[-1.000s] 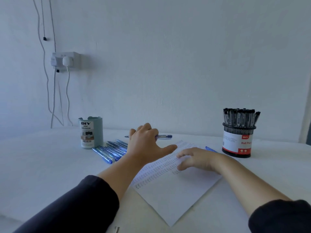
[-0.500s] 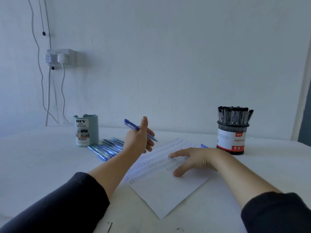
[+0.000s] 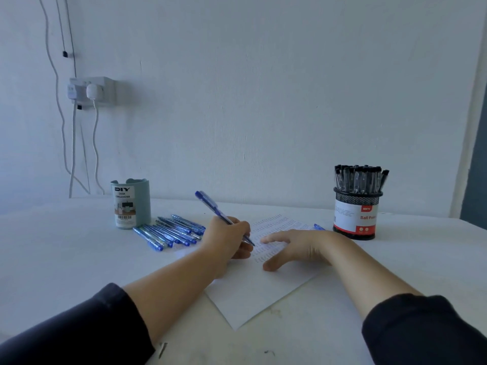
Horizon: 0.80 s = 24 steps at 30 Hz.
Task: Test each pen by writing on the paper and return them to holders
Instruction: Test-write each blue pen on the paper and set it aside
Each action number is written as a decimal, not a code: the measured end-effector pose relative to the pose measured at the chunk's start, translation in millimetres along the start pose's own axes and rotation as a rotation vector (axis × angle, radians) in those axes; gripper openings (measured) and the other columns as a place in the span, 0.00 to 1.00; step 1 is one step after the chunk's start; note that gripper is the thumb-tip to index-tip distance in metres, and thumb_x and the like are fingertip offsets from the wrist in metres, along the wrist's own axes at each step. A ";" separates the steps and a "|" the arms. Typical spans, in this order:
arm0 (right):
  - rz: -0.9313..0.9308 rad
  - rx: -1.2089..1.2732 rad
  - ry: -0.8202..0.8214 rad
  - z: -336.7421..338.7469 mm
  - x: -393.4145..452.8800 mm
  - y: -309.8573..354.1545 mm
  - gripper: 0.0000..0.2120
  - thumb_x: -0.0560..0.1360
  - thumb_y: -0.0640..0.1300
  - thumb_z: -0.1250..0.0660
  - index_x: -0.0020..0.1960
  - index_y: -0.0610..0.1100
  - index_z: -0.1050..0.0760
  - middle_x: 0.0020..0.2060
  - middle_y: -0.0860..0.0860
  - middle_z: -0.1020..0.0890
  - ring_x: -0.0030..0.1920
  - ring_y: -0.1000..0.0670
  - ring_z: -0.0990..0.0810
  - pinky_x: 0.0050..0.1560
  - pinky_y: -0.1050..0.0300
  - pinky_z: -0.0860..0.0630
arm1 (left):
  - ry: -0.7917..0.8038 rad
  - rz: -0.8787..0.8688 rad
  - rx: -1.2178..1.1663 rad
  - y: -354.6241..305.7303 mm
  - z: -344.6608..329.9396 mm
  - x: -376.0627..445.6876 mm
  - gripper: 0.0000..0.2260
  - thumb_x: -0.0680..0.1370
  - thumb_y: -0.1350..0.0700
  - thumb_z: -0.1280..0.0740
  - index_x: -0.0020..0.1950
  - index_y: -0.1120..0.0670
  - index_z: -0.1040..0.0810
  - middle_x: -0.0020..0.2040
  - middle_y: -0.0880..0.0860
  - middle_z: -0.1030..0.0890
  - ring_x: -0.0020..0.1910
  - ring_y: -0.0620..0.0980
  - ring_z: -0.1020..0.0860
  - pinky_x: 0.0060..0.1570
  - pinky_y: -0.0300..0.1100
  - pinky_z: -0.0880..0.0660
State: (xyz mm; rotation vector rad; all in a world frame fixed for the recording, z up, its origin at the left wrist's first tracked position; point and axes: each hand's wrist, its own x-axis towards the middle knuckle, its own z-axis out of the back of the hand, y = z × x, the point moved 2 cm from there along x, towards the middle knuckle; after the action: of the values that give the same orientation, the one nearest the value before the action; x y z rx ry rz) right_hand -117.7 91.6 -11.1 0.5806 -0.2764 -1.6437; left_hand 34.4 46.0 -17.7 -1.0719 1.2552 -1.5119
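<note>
Blue pen at the paper, test stroke due.
Left hand (image 3: 226, 241) pinches blue pen (image 3: 210, 206) low on the barrel, tip on paper (image 3: 263, 293) beside its fingertips; light, stiff, likely slick. Right hand (image 3: 297, 246) flat, fingers spread, pinning the sheet.

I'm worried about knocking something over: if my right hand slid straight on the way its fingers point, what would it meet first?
Most likely the left hand holding the blue pen; the right hand lies flat on the paper, fingers pointing left toward it. Depth is unclear.
</note>
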 end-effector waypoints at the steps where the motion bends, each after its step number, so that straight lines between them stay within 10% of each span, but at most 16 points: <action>1: 0.000 0.001 0.000 0.0 -0.4 0.3 0.34 0.68 0.58 0.28 0.71 0.65 0.38 0.75 0.56 0.41 0.74 0.51 0.43 0.70 0.53 0.44 | -0.007 -0.011 -0.015 0.3 1.3 -0.5 0.05 0.77 0.62 0.35 0.43 0.63 0.23 0.32 0.57 0.21 0.29 0.52 0.22 0.30 0.40 0.22; 12: 0.017 -0.003 0.019 -1.5 -0.3 1.3 0.35 0.70 0.56 0.29 0.73 0.61 0.40 0.76 0.55 0.43 0.75 0.50 0.45 0.73 0.50 0.47 | -0.009 -0.040 0.073 2.6 3.4 -10.5 0.03 0.70 0.69 0.31 0.42 0.64 0.22 0.34 0.61 0.19 0.32 0.53 0.18 0.43 0.47 0.18; 24: 0.017 0.013 0.026 -2.0 2.3 -0.6 0.35 0.70 0.57 0.29 0.73 0.61 0.40 0.76 0.54 0.42 0.75 0.49 0.44 0.74 0.49 0.46 | -0.068 -0.075 0.261 4.7 0.3 -10.5 0.01 0.66 0.67 0.32 0.36 0.63 0.21 0.25 0.56 0.21 0.24 0.51 0.25 0.33 0.40 0.22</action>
State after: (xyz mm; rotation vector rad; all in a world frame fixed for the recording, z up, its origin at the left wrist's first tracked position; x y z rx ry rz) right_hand -117.3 89.8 -13.6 0.6080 -0.2721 -1.6180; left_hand 37.7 55.5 -23.2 -0.9979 0.9497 -1.6305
